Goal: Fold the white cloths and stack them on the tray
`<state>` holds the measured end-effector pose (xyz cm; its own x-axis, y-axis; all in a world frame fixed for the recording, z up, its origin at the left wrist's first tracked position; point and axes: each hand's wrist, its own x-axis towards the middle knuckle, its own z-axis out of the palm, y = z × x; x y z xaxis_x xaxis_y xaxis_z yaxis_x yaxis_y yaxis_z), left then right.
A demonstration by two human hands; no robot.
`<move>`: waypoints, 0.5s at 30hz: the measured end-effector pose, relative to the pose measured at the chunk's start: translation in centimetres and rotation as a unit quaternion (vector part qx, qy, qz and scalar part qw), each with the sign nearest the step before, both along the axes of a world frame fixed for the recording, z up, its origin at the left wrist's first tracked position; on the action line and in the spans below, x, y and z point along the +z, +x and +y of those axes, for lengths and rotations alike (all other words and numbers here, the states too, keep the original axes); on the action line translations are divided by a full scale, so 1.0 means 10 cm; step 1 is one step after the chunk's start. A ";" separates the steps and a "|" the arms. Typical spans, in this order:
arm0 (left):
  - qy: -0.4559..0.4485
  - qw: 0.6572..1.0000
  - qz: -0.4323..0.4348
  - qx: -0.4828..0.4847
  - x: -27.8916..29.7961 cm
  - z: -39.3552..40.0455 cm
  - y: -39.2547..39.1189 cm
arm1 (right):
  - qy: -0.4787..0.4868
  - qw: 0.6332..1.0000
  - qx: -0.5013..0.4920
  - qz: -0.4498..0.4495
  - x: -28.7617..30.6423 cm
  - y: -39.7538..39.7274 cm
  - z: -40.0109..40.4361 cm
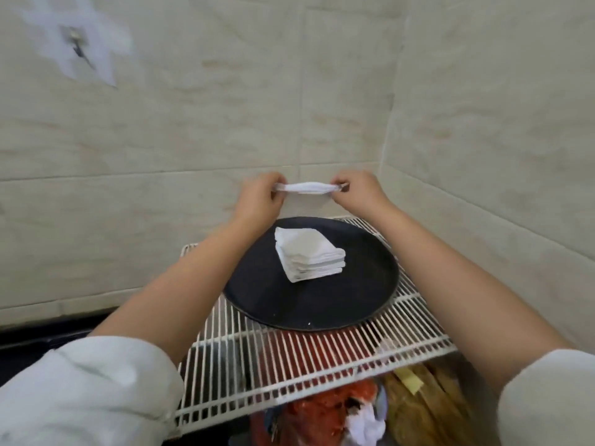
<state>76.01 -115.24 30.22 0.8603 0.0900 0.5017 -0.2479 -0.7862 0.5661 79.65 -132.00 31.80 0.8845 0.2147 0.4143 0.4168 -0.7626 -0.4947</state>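
White cloth is stretched flat between both hands up in the air, out past the far edge of the tray. The left hand pinches one end with curled fingers and the right hand pinches the other end the same way. Below them sits a round black tray on a white wire rack, and on the tray there's a neat stack of folded cloths, sitting toward the back half. Beige tiled wall behind everything. Under the rack there's some red stuff I can't really make out. Both sleeves are white and pushed up.
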 end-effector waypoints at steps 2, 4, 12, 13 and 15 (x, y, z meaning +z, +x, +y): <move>0.022 0.999 0.029 0.018 -0.20 -0.03 0.14 | -0.023 0.999 0.020 0.012 -0.24 0.21 -0.02; 0.048 0.996 0.075 0.009 -0.45 -0.04 0.20 | -0.071 0.996 0.050 0.033 -0.50 0.35 -0.08; 0.117 0.988 0.095 -0.034 -0.78 -0.17 0.16 | -0.080 0.990 0.098 0.063 -0.83 0.41 -0.38; 0.139 0.984 0.105 -0.034 -0.78 -0.19 0.16 | -0.089 0.988 0.102 0.078 -0.84 0.41 -0.40; 0.181 0.975 0.128 -0.024 -0.82 -0.21 0.17 | -0.136 0.976 0.124 0.117 -0.88 0.40 -0.42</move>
<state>77.72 -117.30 22.07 0.9602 -0.0968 0.2619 -0.1767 -0.9369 0.3017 83.67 -136.21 23.02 0.8551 0.5079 0.1040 0.5047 -0.7694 -0.3915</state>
